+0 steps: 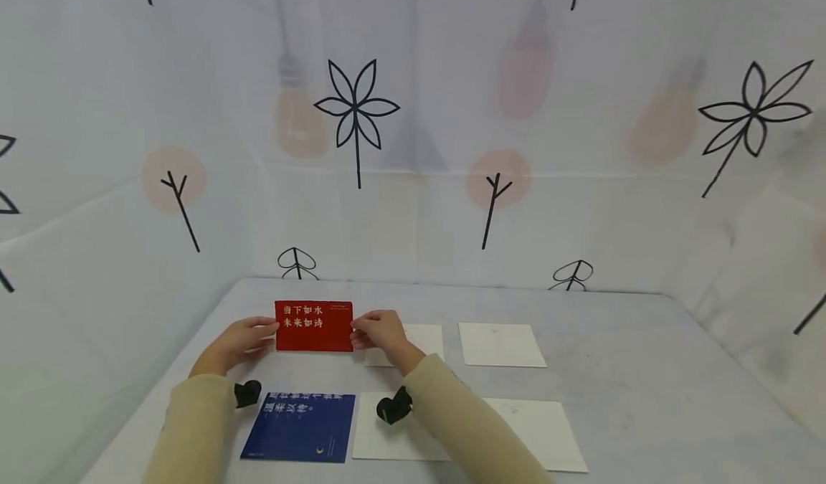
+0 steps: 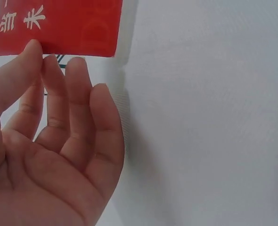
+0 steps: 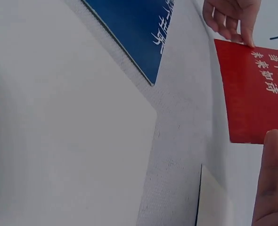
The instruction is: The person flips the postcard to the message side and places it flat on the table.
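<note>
A red card [image 1: 314, 333] with white Chinese characters is held upright over the back left of the table, its printed face toward me. My left hand [image 1: 244, 340] pinches its left edge between thumb and fingertips; the left wrist view shows the thumb [image 2: 33, 52] on the printed face. At the opposite edge my right hand [image 1: 382, 332] pinches the card, and its thumb [image 3: 273, 146] shows at the border in the right wrist view. A blue card [image 1: 300, 430] with white writing and a small moon lies face up nearer me.
White blank-looking cards lie flat to the right: one [image 1: 422, 340] partly behind my right hand, another [image 1: 502, 345] at the back, and two in front [image 1: 400, 441], [image 1: 542, 434], partly covered by my right sleeve. A patterned white curtain [image 1: 413, 219] hangs behind the table.
</note>
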### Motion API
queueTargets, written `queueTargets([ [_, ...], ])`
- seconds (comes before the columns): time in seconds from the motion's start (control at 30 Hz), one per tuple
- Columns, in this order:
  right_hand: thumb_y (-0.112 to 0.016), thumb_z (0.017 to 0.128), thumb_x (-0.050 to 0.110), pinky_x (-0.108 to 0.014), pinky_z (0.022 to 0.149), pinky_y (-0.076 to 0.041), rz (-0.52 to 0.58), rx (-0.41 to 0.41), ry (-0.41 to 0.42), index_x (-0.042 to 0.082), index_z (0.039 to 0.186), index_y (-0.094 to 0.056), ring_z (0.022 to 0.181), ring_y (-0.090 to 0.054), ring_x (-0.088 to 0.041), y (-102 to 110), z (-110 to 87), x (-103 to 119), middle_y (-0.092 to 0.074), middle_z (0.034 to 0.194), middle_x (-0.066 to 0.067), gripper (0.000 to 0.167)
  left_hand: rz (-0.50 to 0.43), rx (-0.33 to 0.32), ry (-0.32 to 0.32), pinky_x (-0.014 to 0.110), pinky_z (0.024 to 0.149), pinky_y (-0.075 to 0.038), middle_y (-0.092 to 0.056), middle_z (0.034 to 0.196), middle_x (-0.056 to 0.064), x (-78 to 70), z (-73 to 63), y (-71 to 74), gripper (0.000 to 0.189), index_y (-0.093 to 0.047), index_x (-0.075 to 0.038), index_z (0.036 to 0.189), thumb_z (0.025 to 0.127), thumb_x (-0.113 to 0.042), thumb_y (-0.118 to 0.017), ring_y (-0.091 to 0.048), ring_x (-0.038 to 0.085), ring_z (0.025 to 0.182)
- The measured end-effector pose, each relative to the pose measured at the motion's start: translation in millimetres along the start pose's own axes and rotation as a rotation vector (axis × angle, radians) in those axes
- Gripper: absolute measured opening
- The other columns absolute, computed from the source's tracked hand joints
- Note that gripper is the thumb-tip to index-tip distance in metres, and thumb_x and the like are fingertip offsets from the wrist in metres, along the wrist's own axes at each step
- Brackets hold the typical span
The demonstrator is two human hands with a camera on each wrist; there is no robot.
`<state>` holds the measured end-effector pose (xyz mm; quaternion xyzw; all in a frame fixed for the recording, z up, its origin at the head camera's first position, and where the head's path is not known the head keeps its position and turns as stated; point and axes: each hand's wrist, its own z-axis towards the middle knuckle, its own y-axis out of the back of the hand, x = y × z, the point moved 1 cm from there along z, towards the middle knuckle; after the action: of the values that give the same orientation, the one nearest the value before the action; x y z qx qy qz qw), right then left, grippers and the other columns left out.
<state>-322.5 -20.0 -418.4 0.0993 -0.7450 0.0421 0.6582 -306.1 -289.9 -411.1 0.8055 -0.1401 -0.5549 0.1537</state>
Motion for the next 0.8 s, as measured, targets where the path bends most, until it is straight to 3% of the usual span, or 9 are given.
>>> queueTargets([
  [0.1,-0.06,0.089,0.013,-0.029,0.063,-0.055,0.066,0.004,-0.006,-0.006,0.098,-0.066,0.063,-0.067,-0.019,0.3,-0.1,1.8,-0.068,0.074,-0.012,0.022,-0.038,0.031,-0.026,0.033,0.083,-0.05,-0.05,0.125,0.024,-2.1,-0.6,1.5,0.06,-0.038,0.004,0.133,0.092,-0.036,-0.057,-0.055,0.027,0.101],
  [0.37,-0.063,0.087,0.007,-0.029,0.064,-0.055,0.186,-0.026,0.016,-0.01,0.101,-0.065,0.066,-0.068,-0.019,3.0,-3.2,2.5,-0.068,0.078,-0.017,0.022,-0.248,0.144,-0.109,0.026,0.08,-0.05,-0.063,0.098,0.002,-2.3,-3.7,4.6,0.052,-0.037,0.014,0.132,0.096,-0.018,-0.054,-0.059,0.011,0.089],
  [0.57,-0.071,0.081,0.007,-0.03,0.065,-0.055,0.138,-0.063,0.024,-0.005,0.092,-0.069,0.062,-0.066,-0.015,3.7,-3.8,-0.7,-0.067,0.077,-0.012,0.017,-0.282,0.127,-0.081,0.025,0.076,-0.051,-0.063,0.094,0.001,-4.9,-2.7,3.0,0.056,-0.045,0.01,0.131,0.09,-0.024,-0.063,-0.059,0.013,0.085],
  [0.8,-0.07,0.08,0.002,-0.032,0.068,-0.055,0.091,-0.063,0.023,-0.003,0.099,-0.068,0.065,-0.067,-0.017,3.2,-5.9,-4.6,-0.067,0.082,-0.01,0.02,-0.302,0.094,-0.03,0.022,0.07,-0.051,-0.065,0.089,-0.003,-5.7,-1.9,2.6,0.049,-0.051,0.005,0.129,0.088,-0.017,-0.066,-0.06,0.009,0.078],
])
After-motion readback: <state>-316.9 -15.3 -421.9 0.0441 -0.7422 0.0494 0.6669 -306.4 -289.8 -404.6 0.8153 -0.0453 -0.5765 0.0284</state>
